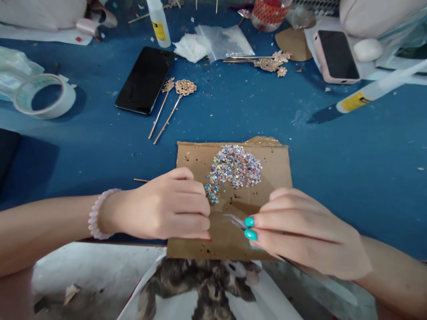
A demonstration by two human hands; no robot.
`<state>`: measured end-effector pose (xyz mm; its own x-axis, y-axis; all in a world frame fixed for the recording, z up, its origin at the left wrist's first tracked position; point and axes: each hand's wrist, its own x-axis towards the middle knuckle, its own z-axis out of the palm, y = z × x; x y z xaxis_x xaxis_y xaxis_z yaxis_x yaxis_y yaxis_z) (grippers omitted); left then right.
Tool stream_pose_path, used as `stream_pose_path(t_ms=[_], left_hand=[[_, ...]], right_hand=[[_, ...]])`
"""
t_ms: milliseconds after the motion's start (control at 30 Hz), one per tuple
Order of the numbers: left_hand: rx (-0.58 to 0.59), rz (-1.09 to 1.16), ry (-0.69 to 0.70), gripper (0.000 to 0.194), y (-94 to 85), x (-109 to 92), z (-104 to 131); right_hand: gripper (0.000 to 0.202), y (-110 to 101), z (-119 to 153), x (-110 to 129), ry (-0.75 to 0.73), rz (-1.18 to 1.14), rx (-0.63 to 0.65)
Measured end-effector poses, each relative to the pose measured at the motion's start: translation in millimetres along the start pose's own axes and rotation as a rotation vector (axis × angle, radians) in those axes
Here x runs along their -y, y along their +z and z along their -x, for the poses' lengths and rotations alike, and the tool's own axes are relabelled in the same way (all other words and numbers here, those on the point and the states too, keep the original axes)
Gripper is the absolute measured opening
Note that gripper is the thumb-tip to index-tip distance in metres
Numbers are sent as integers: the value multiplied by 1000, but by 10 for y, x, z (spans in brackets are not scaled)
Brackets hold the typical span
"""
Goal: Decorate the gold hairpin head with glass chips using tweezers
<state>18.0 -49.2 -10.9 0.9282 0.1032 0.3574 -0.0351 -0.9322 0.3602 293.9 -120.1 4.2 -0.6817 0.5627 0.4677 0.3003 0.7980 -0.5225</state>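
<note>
A brown cardboard sheet (233,246) lies at the table's front edge with a heap of shiny small stones (235,165) on it. My left hand (167,206), closed, rests on the cardboard's left side. Beside its knuckles is a blue-green jewelled ornament (212,193); a thin gold stick (141,180) shows behind the hand, and whether the fingers hold the stick is hidden. My right hand (300,226) pinches a pair of tweezers (236,221) over the cardboard, their tips pointing left, a little below the ornament.
Beyond the cardboard lie two gold hairpins (173,111), a black phone (145,80) and more hairpins (267,63). A tape roll (45,95) is at left, a glue bottle (355,101) at right, another bottle (159,26) and a pink phone (336,57) farther back.
</note>
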Motion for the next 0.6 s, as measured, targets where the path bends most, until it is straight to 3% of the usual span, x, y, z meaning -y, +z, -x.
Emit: stream_pose_path(t_ms=[100,367,500,600], left_hand=[[-11,-73,82,24,-14,12,3],[-35,-9,173,20,-64,87,-34],[-59,-89,144,31,-75,114,-17],[-90,-134,109,28,-60,120,12]], right_hand=[[13,16,0,1,52,-37,-45],[14,52,-6,-64,126,-64,-83],[15,24,-28,-74,144,-65,-60],[13,11,-38,-71,130,-73,-36]])
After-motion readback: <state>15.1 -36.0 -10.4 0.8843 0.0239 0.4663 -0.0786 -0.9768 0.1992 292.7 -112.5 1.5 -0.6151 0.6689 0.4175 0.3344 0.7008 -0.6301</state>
